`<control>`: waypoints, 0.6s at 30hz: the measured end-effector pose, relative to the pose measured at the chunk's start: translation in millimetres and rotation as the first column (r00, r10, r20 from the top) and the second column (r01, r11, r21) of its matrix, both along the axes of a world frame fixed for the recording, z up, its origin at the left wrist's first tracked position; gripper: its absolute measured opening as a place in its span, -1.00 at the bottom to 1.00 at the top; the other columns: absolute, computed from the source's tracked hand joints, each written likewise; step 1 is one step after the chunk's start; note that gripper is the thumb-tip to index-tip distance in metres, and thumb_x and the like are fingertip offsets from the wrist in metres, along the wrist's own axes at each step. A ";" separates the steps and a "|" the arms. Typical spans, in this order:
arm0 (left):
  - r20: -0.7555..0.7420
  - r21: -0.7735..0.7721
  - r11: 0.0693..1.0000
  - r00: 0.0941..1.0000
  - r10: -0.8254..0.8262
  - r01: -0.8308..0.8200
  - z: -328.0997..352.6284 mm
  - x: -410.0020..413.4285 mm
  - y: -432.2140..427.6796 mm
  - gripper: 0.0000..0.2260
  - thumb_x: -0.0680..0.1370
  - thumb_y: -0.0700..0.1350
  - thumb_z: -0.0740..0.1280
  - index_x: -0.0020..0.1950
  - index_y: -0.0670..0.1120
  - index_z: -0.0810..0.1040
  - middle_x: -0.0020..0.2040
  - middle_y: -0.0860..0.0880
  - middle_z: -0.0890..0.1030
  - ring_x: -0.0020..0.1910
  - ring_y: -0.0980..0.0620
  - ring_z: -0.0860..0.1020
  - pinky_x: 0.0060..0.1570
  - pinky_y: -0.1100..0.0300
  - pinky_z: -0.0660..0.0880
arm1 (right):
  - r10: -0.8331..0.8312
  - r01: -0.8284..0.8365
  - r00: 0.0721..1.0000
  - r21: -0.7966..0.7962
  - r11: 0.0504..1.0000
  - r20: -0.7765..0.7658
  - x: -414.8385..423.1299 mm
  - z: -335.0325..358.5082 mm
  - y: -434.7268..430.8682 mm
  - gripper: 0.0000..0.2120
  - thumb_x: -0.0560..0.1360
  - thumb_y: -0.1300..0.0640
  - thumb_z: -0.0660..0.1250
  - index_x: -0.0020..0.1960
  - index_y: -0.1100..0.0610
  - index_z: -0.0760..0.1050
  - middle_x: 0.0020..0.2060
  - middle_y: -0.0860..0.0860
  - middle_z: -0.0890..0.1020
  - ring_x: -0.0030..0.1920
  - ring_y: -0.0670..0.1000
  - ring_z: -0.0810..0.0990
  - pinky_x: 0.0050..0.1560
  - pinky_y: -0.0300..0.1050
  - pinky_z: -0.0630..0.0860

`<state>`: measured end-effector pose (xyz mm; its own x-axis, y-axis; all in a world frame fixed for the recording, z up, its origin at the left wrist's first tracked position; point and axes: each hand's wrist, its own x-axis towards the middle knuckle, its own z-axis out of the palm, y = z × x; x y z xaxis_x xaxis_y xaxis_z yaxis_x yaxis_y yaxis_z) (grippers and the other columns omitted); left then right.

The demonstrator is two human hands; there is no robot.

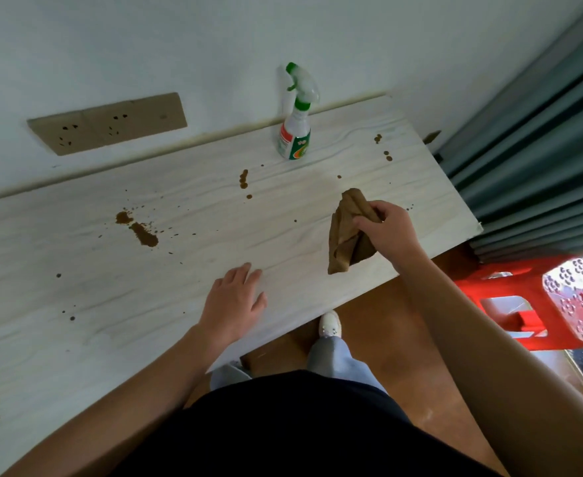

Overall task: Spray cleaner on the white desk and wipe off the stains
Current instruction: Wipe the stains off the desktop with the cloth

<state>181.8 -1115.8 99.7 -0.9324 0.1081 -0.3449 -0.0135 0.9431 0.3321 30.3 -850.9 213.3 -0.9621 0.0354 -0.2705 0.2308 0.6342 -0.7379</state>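
White desk (76, 339) with brown stains (142, 232), right hand (386, 232) clutching brown cloth (347, 232) (left hand (233, 304) flat, released)

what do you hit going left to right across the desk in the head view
big brown stain → left hand → spray bottle → brown cloth → right hand holding it → red stool past the desk edge

Black top (304, 425), grey trousers (331, 356), white shoe (330, 324).
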 end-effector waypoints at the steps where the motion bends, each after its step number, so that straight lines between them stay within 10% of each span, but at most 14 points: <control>1: -0.008 -0.004 1.000 1.000 0.011 -0.011 1.8 -6.0 6.4 -0.51 0.68 0.13 0.13 0.57 -0.04 0.28 0.60 -0.11 0.30 0.56 -0.14 0.31 0.44 -0.08 0.36 | 0.003 -0.003 1.000 -0.004 1.000 0.007 -9.4 -1.1 7.6 -0.80 0.47 0.15 0.44 0.09 0.09 0.66 -0.11 0.01 0.70 -0.04 0.05 0.66 0.04 0.05 0.64; 12: 0.014 -0.080 0.984 0.987 0.160 -0.159 -7.1 -73.8 135.0 -0.51 0.67 0.12 0.11 0.57 -0.03 0.26 0.62 -0.13 0.25 0.59 -0.16 0.25 0.48 -0.09 0.32 | 0.234 -0.230 0.968 0.050 0.972 -0.091 -124.2 -17.9 112.7 -0.84 0.45 0.16 0.43 0.03 0.09 0.64 -0.19 -0.05 0.65 -0.18 -0.06 0.59 -0.14 -0.12 0.49; 18: 0.097 -0.119 0.953 0.952 0.290 -0.278 -17.6 -83.9 187.0 -0.50 0.66 0.12 0.17 0.56 -0.04 0.27 0.65 -0.16 0.16 0.63 -0.19 0.14 0.53 -0.10 0.25 | 0.526 -0.511 0.850 0.197 0.837 -0.028 -139.7 -47.6 123.1 -0.60 0.48 0.08 0.41 0.31 0.05 0.55 -0.07 -0.09 0.57 -0.08 -0.02 0.54 -0.10 -0.17 0.36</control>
